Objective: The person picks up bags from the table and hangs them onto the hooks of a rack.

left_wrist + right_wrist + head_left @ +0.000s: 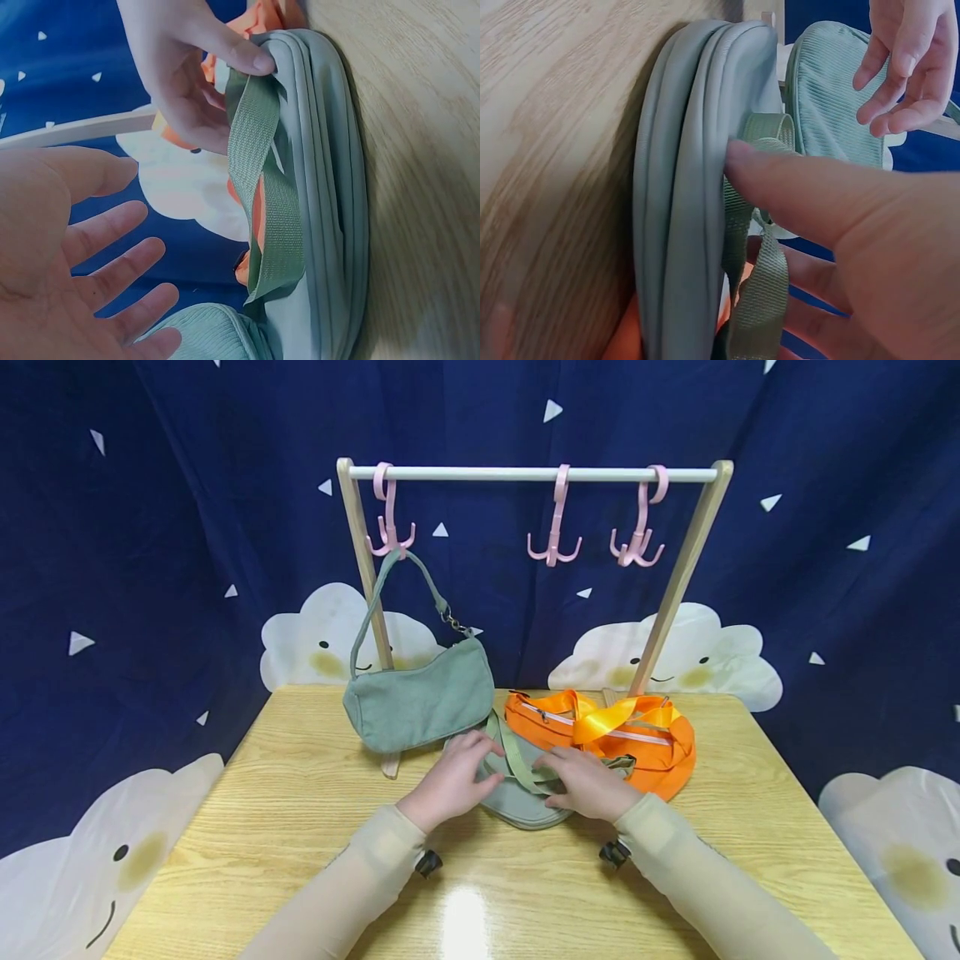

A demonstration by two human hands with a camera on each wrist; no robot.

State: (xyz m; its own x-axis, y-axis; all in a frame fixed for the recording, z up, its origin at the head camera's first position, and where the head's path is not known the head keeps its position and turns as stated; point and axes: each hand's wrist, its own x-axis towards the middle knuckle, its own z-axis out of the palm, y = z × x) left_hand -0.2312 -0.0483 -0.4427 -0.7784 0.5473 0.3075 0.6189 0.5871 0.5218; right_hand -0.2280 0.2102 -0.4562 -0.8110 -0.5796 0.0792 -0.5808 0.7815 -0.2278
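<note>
A grey-green shoulder bag [525, 807] with a flat webbing strap [255, 135] lies on the table in front of both hands. My left hand [455, 779] hovers at its left side; in the left wrist view its fingers [120, 277] are spread, apart from the bag. Over the bag's right part is my right hand [588, 783]. Its thumb [780, 172] rests against the bag's edge beside the strap, with the other fingers loosely bent and partly hidden behind the strap. An orange bag [660, 760] with a shiny strap lies behind and right of it.
A green corduroy bag [423, 697] hangs at the left from a pink hook [390, 527]. Two more pink hooks, a middle hook [555, 527] and a right hook [639, 531], hang on the white rail [480, 473] of a wooden-legged stand. Behind is a dark blue curtain [480, 410].
</note>
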